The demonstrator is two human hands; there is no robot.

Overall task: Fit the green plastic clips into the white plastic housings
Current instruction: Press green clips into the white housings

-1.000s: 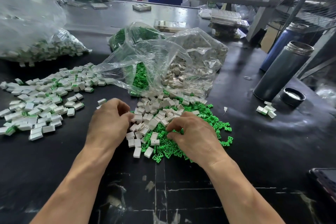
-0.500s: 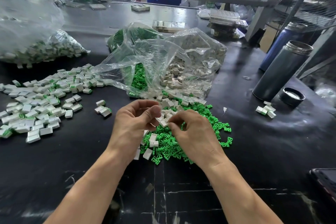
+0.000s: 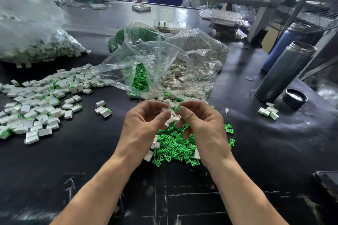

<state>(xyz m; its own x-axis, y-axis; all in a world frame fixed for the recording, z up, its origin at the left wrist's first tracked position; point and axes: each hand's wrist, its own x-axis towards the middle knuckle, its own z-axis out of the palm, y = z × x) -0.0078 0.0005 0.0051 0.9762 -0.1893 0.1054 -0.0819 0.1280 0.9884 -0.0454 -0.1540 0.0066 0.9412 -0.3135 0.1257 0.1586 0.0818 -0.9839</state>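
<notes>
Our left hand [image 3: 144,126] pinches a white housing [image 3: 172,118] while our right hand [image 3: 202,124] pinches a green clip [image 3: 177,108] against it, both raised above the loose green clips [image 3: 175,147] near the counter's [image 3: 274,151] front edge. Assembled housings [image 3: 42,102] lie toward the left edge.
</notes>
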